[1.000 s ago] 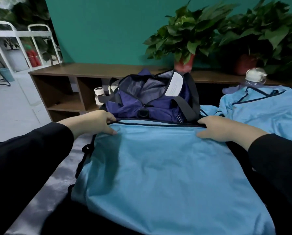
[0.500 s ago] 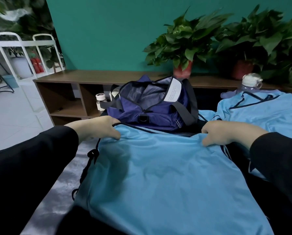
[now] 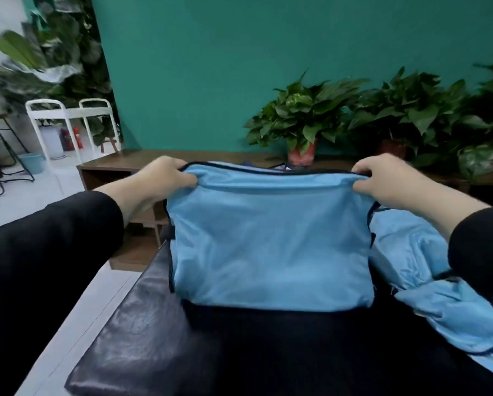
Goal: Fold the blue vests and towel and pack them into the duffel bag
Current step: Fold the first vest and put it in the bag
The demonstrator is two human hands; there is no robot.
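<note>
The folded light-blue fabric vest with dark piping (image 3: 271, 247) serves as the landmark: it is lifted upright in front of the person, its upper edge raised and its lower edge at or just above the black glossy bench (image 3: 142, 332). The left hand (image 3: 160, 178) grips the vest's upper left corner, fingers curled over the piped edge with the thumb pinching the cloth from the near side. The right hand (image 3: 388, 181) grips the upper right corner the same way, fingers curled round the edge. Both arms wear black sleeves. To the right of the held vest, a 2nd light-blue vest (image 3: 428, 281) lies rumpled on the bench, partly hidden by the right sleeve. The duffel bag is hidden behind the held vest and cannot be made out with certainty. Behind the vest runs a low brown wooden shelf unit (image 3: 119, 167), and on its top, beyond the vest's upper edge, stands a green leafy plant in a red pot (image 3: 302, 150), with a 2nd leafy potted plant (image 3: 402, 121) further right, against a teal wall (image 3: 239, 67). Far left of the vest stands a white metal frame (image 3: 68, 112).
</note>
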